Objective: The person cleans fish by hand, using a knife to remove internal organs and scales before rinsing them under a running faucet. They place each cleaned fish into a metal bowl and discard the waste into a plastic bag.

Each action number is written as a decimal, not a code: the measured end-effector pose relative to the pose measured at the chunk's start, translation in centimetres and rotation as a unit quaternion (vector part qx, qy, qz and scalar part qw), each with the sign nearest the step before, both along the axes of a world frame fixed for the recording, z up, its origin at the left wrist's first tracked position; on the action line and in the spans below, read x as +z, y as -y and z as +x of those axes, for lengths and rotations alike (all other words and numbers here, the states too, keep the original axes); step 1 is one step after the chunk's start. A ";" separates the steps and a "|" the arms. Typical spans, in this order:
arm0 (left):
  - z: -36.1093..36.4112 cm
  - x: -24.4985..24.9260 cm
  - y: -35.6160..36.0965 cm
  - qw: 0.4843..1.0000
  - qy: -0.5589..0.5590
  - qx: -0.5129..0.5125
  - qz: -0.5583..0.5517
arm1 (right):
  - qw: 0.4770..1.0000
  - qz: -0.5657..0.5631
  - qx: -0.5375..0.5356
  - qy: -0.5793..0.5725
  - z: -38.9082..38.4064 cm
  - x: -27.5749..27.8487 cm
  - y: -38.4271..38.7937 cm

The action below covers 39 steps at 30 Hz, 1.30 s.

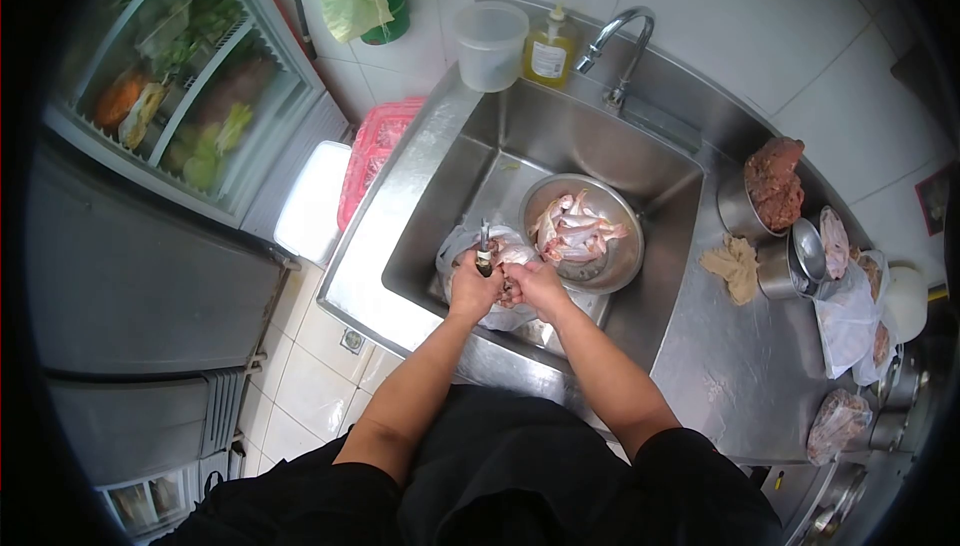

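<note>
My left hand [473, 288] is closed around a small tool [484, 258] with a dark handle and a shiny metal end pointing away from me. Beside it, my right hand [538, 288] has its fingers curled in on a piece of fish [510, 296] between the two hands, partly hidden by them. Under both hands, an opened clear plastic bag [458, 244] with more fish in it lies in the steel sink [555, 131]. Just beyond my right hand sits a round metal bowl [625, 271] holding several pale pink fish [578, 229].
At the sink's back stand a tap [625, 51], a soap bottle [548, 51] and a plastic tub [490, 46]. The right counter [715, 376] carries a pot of meat [775, 186], a cloth [735, 268] and bagged food [845, 331]. A glass-fronted fridge [290, 116] and pink crate [375, 146] are left.
</note>
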<state>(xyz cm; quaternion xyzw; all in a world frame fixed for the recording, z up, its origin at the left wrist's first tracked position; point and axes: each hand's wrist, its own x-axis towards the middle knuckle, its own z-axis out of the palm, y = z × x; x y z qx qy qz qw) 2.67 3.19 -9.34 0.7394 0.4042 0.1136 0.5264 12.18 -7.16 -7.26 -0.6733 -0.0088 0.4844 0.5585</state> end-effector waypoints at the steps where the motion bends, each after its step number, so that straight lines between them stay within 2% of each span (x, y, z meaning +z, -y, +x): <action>1: 0.0 0.6 0.2 1.000 -0.002 -0.011 0.001 | 1.000 0.002 -0.005 -0.029 0.2 -0.5 0.0; 7: 0.0 0.8 0.4 0.999 -0.007 -0.039 0.010 | 0.998 0.011 -0.051 -0.039 0.0 -1.7 -0.3; 11: 0.0 0.6 0.4 0.999 0.023 -0.036 -0.004 | 0.998 -0.008 -0.055 0.024 -0.4 -1.0 -0.5; 14: 0.1 -1.0 0.3 0.998 -0.009 -0.059 0.012 | 0.997 -0.006 -0.063 0.042 -0.6 -1.7 -0.5; 16: 0.1 -0.9 0.2 0.996 0.028 -0.044 -0.072 | 0.997 -0.006 -0.073 0.031 -0.5 -1.9 -0.4; 19: 0.0 -0.4 -0.6 0.984 0.059 -0.013 -0.166 | 0.991 0.096 -0.032 -0.087 0.1 -3.8 0.2; 20: -0.1 -0.5 -0.8 0.979 0.060 -0.004 -0.195 | 0.990 0.113 -0.016 -0.082 0.1 -4.3 0.5; 21: -0.1 -1.7 -1.0 0.983 0.066 -0.014 -0.171 | 0.989 0.127 -0.006 -0.078 0.2 -4.4 0.7; 23: -0.1 1.1 -0.7 0.960 0.083 -0.008 -0.266 | 0.992 0.107 0.054 -0.030 1.5 -6.3 1.1; 25: -0.1 0.3 -1.0 0.970 0.067 -0.034 -0.232 | 0.991 0.075 0.107 0.030 1.9 -3.1 1.0; 28: 0.1 -0.4 -1.1 0.986 0.017 -0.037 -0.159 | 0.975 0.014 0.153 0.158 1.7 -4.7 0.1; 35: 1.0 -0.1 -0.9 0.990 -0.042 -0.097 -0.091 | 0.929 -0.022 0.150 0.337 1.2 -4.7 0.5; 39: 1.8 -2.0 -1.1 0.990 -0.075 -0.117 -0.013 | 0.933 -0.125 0.130 0.312 0.7 -6.2 0.2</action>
